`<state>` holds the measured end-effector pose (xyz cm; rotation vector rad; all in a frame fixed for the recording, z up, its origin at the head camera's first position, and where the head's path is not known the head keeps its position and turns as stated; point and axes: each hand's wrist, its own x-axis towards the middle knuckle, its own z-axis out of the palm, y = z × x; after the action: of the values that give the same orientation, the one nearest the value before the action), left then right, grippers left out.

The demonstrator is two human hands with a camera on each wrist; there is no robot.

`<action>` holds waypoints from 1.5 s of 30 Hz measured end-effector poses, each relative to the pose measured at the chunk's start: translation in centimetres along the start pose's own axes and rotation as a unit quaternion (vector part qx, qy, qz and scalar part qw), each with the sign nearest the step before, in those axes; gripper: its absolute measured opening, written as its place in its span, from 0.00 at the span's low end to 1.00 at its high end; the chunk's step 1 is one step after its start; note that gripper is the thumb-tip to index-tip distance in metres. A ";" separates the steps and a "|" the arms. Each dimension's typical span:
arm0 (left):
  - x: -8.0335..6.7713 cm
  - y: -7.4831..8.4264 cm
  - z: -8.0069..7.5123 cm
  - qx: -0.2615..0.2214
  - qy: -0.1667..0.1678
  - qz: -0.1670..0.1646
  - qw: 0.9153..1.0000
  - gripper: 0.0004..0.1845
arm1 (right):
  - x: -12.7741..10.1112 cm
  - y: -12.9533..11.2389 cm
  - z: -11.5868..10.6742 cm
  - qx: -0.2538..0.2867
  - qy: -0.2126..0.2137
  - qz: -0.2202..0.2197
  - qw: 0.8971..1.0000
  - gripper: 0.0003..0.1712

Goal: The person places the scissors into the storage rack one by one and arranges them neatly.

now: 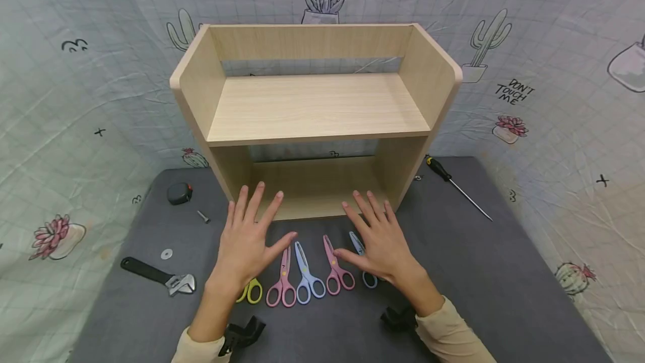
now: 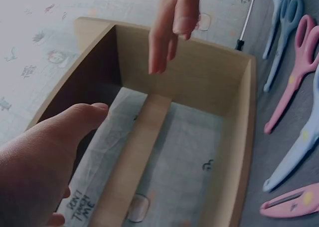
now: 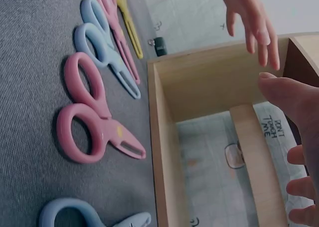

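Left hand (image 1: 245, 242) flat, fingers spread, right hand (image 1: 379, 242) likewise (palms down), forearms reaching forward

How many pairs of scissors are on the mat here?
5, in a row before the shelf: yellow scissors mostly under the left hand, pink scissors, blue scissors, second pink scissors, second blue scissors partly under the right hand.

Your left hand (image 1: 245, 245) and right hand (image 1: 381, 240) are both bare: no gloves, rings or watch show on them. You wear cream long sleeves, the left cuff (image 1: 197, 349) sitting at about 7 o'clock in the head view and the right cuff (image 1: 445, 326) at about 5 o'clock. A black strap mount (image 1: 242, 334) juts out beside the left cuff (another (image 1: 399, 317) beside the right).
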<state>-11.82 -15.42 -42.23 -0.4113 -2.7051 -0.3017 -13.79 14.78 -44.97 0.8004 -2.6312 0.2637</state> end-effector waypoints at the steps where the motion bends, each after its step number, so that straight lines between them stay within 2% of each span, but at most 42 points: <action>1: 0.1 -0.2 -0.2 -0.003 0.011 0.001 1.000 0.48 | -0.1 0.1 -0.1 0.002 0.003 0.000 1.000 0.58; 7: 0.6 -1.1 -1.3 -0.014 0.090 0.014 0.996 0.42 | -0.7 0.6 -0.4 0.018 0.007 0.002 1.000 0.58; 15: 1.4 -2.5 -3.1 -0.043 0.180 0.009 0.983 0.42 | -1.8 1.5 -0.8 0.026 -0.004 0.019 0.999 0.60; 23: 2.6 -3.4 -4.5 -0.074 0.270 -0.005 0.960 0.35 | -3.3 2.3 -0.8 0.033 -0.010 0.028 0.999 0.61; 28: 3.4 -4.0 -5.4 -0.094 0.296 -0.029 0.950 0.35 | -4.4 2.9 -0.5 0.035 -0.007 0.032 0.999 0.62; 35: 4.8 -5.0 -5.8 -0.148 0.355 -0.052 0.922 0.33 | -6.1 3.6 0.1 0.034 -0.015 0.055 0.998 0.62; 37: 5.0 -5.3 -5.9 -0.161 0.359 -0.064 0.917 0.33 | -6.7 3.7 0.2 0.035 -0.020 0.066 0.997 0.61; 45: 6.0 -5.8 -6.3 -0.188 0.326 -0.124 0.918 0.34 | -8.7 4.3 0.5 0.041 -0.058 0.115 0.991 0.59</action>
<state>-16.88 -21.04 -34.97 -0.0400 -2.0265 -0.8700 -9.71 22.53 -49.31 0.5499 -2.8408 0.4008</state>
